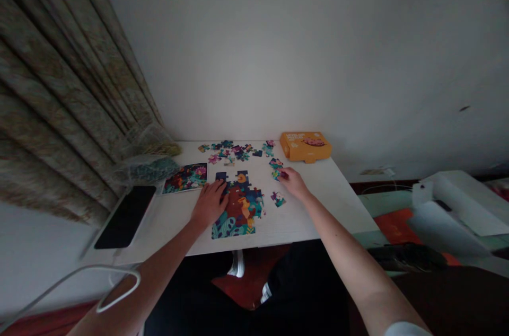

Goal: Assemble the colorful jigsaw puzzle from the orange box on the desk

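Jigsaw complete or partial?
Partial: the assembled section has gaps along its top edge, and loose pieces lie scattered beyond it on the table.

A black tablet [125,217] is shown lying on the white table [314,198], beside a patterned curtain [59,97] hung at left.

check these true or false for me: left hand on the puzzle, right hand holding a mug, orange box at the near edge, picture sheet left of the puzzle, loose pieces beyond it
1. The left hand rests on the partly built jigsaw puzzle: true.
2. The right hand holds a mug: false, its fingers are at a loose jigsaw piece.
3. The orange box sits at the near edge: false, it is at the far right corner of the white table.
4. A printed picture sheet lies left of the puzzle: true.
5. Loose pieces lie scattered beyond the puzzle: true.
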Motion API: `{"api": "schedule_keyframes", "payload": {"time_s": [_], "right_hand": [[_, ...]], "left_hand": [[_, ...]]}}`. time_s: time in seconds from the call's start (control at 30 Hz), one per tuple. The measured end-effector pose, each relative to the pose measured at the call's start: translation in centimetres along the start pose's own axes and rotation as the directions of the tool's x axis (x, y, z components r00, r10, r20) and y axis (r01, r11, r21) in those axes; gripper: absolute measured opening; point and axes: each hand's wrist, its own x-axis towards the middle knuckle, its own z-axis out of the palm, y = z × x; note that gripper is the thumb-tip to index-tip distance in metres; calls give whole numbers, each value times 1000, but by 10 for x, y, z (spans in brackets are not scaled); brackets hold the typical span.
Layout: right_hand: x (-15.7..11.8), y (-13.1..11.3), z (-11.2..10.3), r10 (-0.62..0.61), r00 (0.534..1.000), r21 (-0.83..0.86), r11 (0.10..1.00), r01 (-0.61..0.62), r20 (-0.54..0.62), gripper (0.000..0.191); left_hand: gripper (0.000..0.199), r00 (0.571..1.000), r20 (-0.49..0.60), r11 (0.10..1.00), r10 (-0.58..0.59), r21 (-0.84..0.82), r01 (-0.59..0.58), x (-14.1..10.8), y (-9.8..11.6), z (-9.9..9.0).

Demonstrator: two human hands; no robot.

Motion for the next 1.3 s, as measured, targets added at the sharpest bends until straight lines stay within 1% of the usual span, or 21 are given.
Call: {"api": "schedule_keyframes", "payload": {"time_s": [0.1, 0.23, 0.37, 0.47, 0.57, 0.63, 0.73, 0.8, 0.9, 1.0, 1.1, 1.2, 1.27, 1.3], "right_hand": [[-2, 2, 3, -75, 997, -106, 992, 71, -31, 24], [-7, 5, 6, -126, 991, -185, 976, 114, -53, 21], [-8, 2, 5, -140, 990, -216, 968, 129, -35, 18], [-1, -6, 4, -114, 992, -210, 972, 101, -48, 17], [17, -20, 9, -92, 994, -193, 978, 79, -61, 19], [36, -34, 18, -82, 996, -199, 977, 72, -42, 23], [69, -57, 36, -48, 999, -247, 968, 49, 9, 27], [92, -71, 49, -43, 998, -280, 958, 56, 53, 32], [121, -86, 66, -5, 997, -354, 935, 33, 77, 41], [141, -91, 79, 46, 997, -415, 910, -14, 68, 45], [155, -88, 89, 94, 992, -429, 902, -51, 80, 47], [168, -83, 96, 136, 988, -422, 902, -93, 73, 57], [175, -80, 99, 139, 988, -415, 904, -97, 72, 60], [178, -79, 99, 129, 989, -408, 909, -88, 75, 57]], "left_hand": [[47, 1000, -5, 1000, 3, 3, -3, 0, 0, 0], [46, 1000, -6, 1000, 6, 3, -6, 0, 1, -2], [46, 1000, 5, 1000, 1, 0, -1, -1, 2, -3], [47, 1000, 3, 1000, -5, -12, 5, -1, 2, -3], [46, 1000, -10, 1000, -7, -22, 7, -1, 2, -2], [44, 1000, -12, 1000, -5, -15, 5, -1, 2, -1], [44, 1000, -10, 1000, -3, -1, 3, -1, 2, -2], [44, 1000, -2, 1000, -4, -2, 4, -1, 2, -3], [44, 1000, 10, 1000, -7, -10, 7, -1, 3, -4], [43, 1000, 2, 1000, -10, -17, 10, -1, 3, -5], [43, 1000, -2, 1000, -11, -27, 10, -1, 2, -5], [43, 1000, -1, 999, -8, -42, 8, -1, 2, -5], [42, 1000, 1, 999, -12, -48, 12, -1, 2, -6], [42, 1000, 3, 999, -16, -49, 16, -1, 2, -6]]}}
